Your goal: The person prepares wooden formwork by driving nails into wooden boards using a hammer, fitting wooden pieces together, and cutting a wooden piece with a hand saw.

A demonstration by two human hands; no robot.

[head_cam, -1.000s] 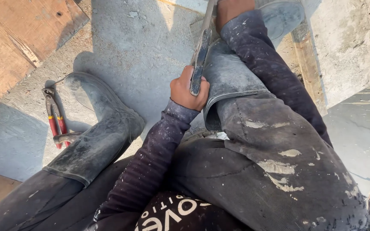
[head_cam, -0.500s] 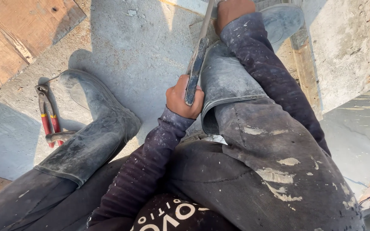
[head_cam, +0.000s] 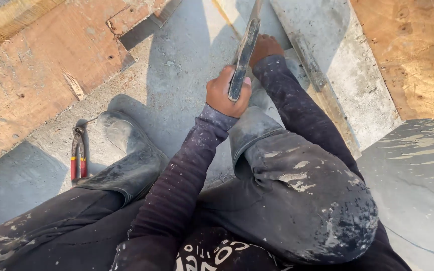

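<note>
Our left hand [head_cam: 225, 94] is clenched around the lower end of a long flat metal bar [head_cam: 243, 51], fingers wrapped tight and the thumb pressed along its edge; the bar rises from that fist toward the top of the view, tilted slightly to the right, its grey face dusted with dried cement. Our right hand [head_cam: 265, 46] sits higher up and just behind the same bar, touching it; from here we cannot tell whether those fingers are curled around the bar or only laid against it, since the bar hides them. Both dark purple sleeves [head_cam: 181, 181] run back toward us, speckled with pale splashes; the right arm crosses over our bent right knee [head_cam: 311, 200], whose dark trousers are heavily caked with grey mortar. Beneath the hands lies a grey concrete surface [head_cam: 182, 65], partly in shadow; to the right of the bar a pale concrete strip [head_cam: 337, 75] runs diagonally, bordered by a narrow wooden batten [head_cam: 322, 85]. Our left foot is in a grey rubber boot [head_cam: 126, 160], planted on the concrete well apart from the bar; just beside the boot's toe, on its left, a pair of pincers with red handles [head_cam: 78, 156] lies flat on the ground. Worn plywood boards [head_cam: 41, 70] cover the upper left; another sheet of plywood [head_cam: 418, 55] fills the upper right corner.
</note>
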